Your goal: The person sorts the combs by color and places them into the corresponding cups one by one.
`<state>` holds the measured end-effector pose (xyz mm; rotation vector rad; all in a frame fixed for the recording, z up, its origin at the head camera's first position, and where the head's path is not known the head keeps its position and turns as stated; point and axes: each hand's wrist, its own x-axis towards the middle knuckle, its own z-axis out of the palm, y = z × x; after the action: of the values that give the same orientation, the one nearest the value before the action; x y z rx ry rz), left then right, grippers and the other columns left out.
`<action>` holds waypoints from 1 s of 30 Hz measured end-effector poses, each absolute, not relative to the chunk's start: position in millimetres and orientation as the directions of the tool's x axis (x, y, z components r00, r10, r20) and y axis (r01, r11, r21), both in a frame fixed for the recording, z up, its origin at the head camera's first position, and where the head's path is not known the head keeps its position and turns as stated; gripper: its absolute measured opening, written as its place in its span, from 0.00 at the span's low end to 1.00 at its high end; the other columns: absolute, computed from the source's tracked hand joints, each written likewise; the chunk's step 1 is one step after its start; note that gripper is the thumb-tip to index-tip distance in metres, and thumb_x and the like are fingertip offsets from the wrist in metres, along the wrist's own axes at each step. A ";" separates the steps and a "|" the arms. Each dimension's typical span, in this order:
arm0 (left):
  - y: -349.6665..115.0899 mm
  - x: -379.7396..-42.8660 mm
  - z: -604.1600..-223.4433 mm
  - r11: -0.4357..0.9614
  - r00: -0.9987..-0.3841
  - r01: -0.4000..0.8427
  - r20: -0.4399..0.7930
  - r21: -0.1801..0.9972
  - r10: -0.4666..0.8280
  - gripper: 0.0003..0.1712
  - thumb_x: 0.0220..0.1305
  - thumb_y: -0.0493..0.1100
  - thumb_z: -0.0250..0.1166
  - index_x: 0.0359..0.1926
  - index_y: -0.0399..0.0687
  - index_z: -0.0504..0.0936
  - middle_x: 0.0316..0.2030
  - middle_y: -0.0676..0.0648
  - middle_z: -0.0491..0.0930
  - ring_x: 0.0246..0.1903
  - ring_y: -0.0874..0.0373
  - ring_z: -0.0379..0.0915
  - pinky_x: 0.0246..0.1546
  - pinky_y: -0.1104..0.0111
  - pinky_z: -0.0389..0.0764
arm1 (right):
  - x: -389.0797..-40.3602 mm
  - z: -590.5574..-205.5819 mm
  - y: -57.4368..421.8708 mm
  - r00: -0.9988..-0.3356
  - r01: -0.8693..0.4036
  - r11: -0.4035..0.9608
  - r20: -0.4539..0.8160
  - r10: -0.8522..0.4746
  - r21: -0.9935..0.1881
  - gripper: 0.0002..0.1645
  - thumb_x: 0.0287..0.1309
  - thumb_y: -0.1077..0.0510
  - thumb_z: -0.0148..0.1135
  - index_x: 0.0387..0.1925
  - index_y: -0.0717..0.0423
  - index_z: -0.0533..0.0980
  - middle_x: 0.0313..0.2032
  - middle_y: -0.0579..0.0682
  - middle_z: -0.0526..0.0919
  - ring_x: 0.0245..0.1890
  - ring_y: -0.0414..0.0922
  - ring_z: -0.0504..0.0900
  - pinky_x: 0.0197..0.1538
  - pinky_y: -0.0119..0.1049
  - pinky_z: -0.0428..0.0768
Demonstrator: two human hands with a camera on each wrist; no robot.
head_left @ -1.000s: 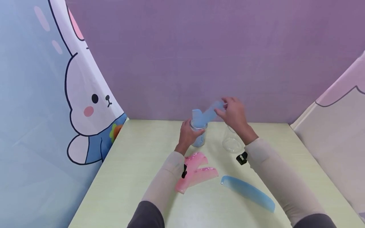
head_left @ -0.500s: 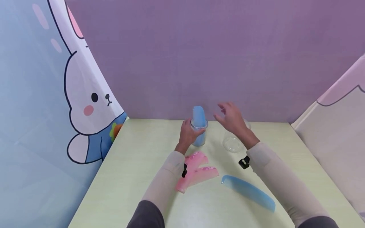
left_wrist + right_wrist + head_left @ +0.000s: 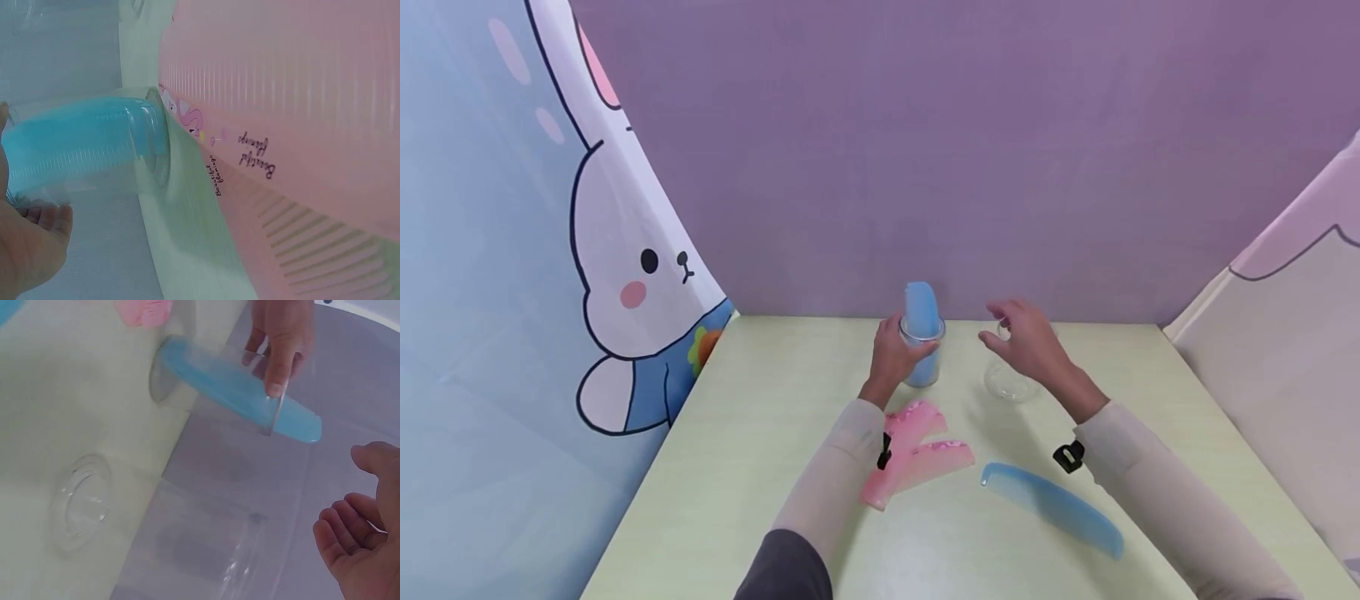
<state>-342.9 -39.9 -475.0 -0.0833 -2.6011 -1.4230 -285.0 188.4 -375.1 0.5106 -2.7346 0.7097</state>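
My left hand [image 3: 895,354] grips the upper part of a clear jar [image 3: 922,379] that stands upright on the table. Inside leans a blue comb [image 3: 922,307], its end rising above the rim; the right wrist view shows the comb [image 3: 212,381] slanting through the jar. Fingers of the left hand [image 3: 34,247] curl around the jar's rim in the left wrist view. My right hand [image 3: 1033,342] holds nothing, fingers loosely bent and thumb apart. It hovers by a second clear jar [image 3: 1009,385], partly covering it in the head view.
Two pink combs [image 3: 913,454] with flamingo prints lie crossed near the left forearm. Another blue comb [image 3: 1056,504] lies on the pale table [image 3: 737,500] at the front right. A purple backdrop [image 3: 925,167] stands behind the table.
The right hand has let go of a blue comb, which now sits in the left hand's jar. That hand has then drawn back to the right and lower. The left hand stays put.
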 end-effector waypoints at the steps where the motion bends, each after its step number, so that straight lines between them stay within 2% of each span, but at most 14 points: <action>1: -39.9 -342.6 -475.2 0.540 -0.983 0.132 0.179 0.831 -0.035 0.49 0.56 0.59 0.76 0.72 0.45 0.65 0.61 0.41 0.73 0.60 0.46 0.73 0.64 0.48 0.76 | -282.8 -377.3 191.2 -0.900 -0.402 0.819 0.342 -0.271 -0.410 0.30 0.63 0.56 0.68 0.62 0.68 0.74 0.53 0.65 0.80 0.50 0.60 0.82 0.54 0.55 0.82; 9: -39.4 -339.8 -476.6 0.540 -0.984 0.132 0.177 0.832 -0.032 0.48 0.56 0.59 0.76 0.71 0.46 0.66 0.61 0.42 0.73 0.60 0.46 0.74 0.65 0.47 0.76 | -262.0 -391.8 211.4 -0.887 -0.422 0.831 0.356 -0.295 -0.363 0.27 0.60 0.56 0.70 0.56 0.67 0.77 0.48 0.65 0.83 0.46 0.58 0.83 0.50 0.55 0.83; 30: -43.1 -335.5 -475.7 0.512 -0.983 0.145 0.183 0.847 -0.024 0.48 0.56 0.58 0.76 0.71 0.45 0.66 0.60 0.41 0.74 0.59 0.45 0.74 0.64 0.45 0.76 | -205.2 -426.5 263.1 -0.918 -0.365 0.859 0.292 -0.268 -0.360 0.27 0.55 0.58 0.74 0.52 0.70 0.79 0.42 0.63 0.85 0.39 0.55 0.85 0.44 0.52 0.84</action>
<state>-335.5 -43.1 -475.7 -0.1039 -2.5787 -1.4686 -205.2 263.1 -426.5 0.4837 -2.8021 0.6097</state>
